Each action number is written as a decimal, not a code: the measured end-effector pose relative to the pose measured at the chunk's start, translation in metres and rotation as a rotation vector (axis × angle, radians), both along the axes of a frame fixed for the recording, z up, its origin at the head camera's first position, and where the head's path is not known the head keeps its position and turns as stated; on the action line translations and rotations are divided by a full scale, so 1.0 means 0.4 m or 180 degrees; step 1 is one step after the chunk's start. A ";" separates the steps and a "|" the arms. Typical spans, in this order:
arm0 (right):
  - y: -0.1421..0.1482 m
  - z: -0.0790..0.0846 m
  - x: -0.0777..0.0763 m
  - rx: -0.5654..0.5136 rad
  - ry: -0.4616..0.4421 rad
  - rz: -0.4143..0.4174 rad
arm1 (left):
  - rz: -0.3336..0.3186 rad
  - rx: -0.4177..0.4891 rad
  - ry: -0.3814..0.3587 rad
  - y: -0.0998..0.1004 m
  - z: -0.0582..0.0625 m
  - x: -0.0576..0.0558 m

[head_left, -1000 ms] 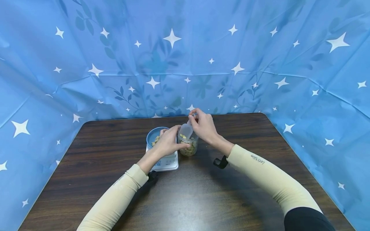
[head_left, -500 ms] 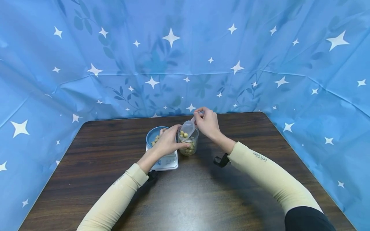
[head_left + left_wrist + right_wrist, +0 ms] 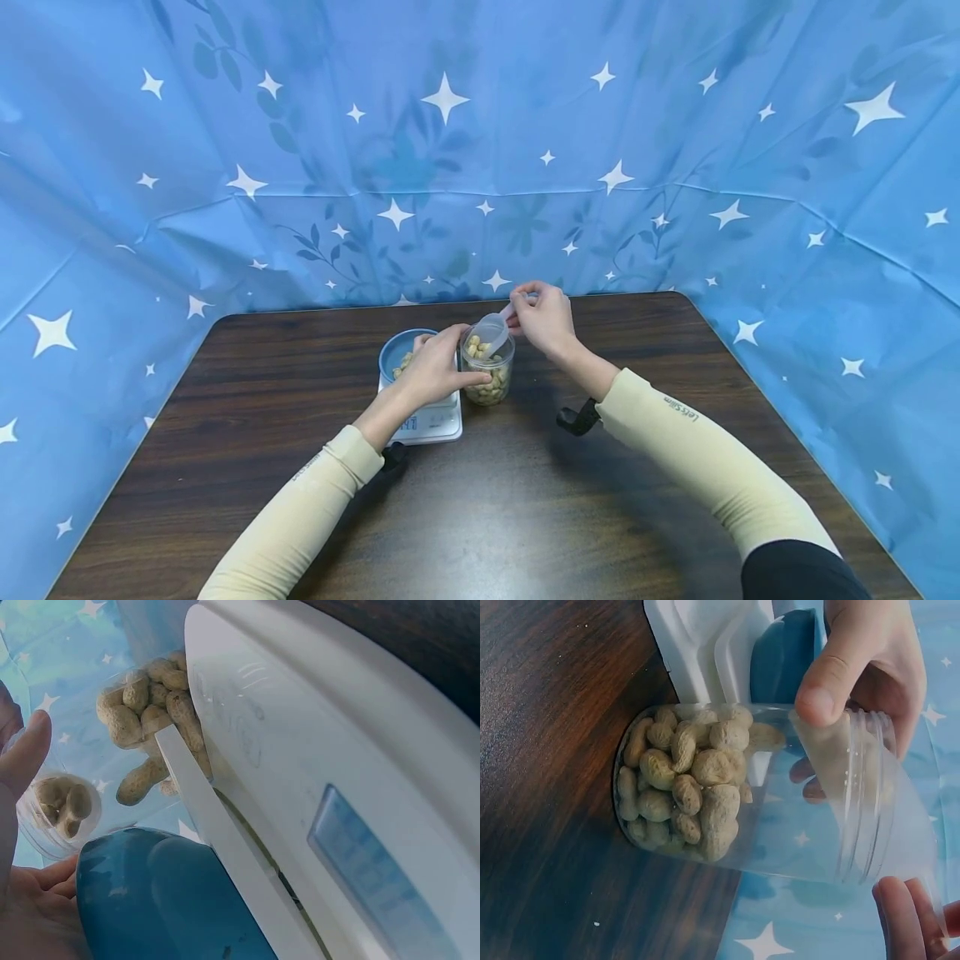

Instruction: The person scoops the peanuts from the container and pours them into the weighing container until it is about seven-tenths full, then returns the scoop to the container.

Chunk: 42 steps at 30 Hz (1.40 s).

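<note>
A clear jar part full of unshelled peanuts stands on the table, right of the scale. My left hand holds it near the rim, thumb in front and the other fingers behind. In my right hand the handle of a translucent scoop is pinched. The scoop tilts down into the jar's mouth, and peanuts show through its bowl in the left wrist view. Beside the left hand, a blue bowl with some peanuts rests on a white kitchen scale, partly hidden by that hand.
The dark wood table reaches back to a blue star-patterned cloth hanging behind and at both sides. The scale's lit display lies under the left wrist, too small to read surely.
My right hand has shifted right and slightly down, and the scoop in it has moved right over the jar's mouth. The left hand stays in place on the jar.
</note>
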State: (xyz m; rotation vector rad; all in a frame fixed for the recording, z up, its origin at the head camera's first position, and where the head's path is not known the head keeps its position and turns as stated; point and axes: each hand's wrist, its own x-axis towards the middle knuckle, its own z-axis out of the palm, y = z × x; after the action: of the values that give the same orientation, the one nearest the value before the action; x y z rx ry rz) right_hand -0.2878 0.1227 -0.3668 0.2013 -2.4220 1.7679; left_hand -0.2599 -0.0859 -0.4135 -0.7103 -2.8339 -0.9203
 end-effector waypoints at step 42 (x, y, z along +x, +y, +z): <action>0.081 -0.006 -0.002 -0.1119 -0.0440 -0.0228 | 0.0050 -0.0101 -0.0021 0.002 0.005 -0.005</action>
State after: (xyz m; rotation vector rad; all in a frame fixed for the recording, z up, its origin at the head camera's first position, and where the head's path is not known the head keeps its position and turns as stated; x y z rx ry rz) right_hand -0.2886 0.1549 -0.3691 -0.0467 -2.1203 2.1964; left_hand -0.2620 -0.0851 -0.4115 -0.6885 -2.8617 -0.8791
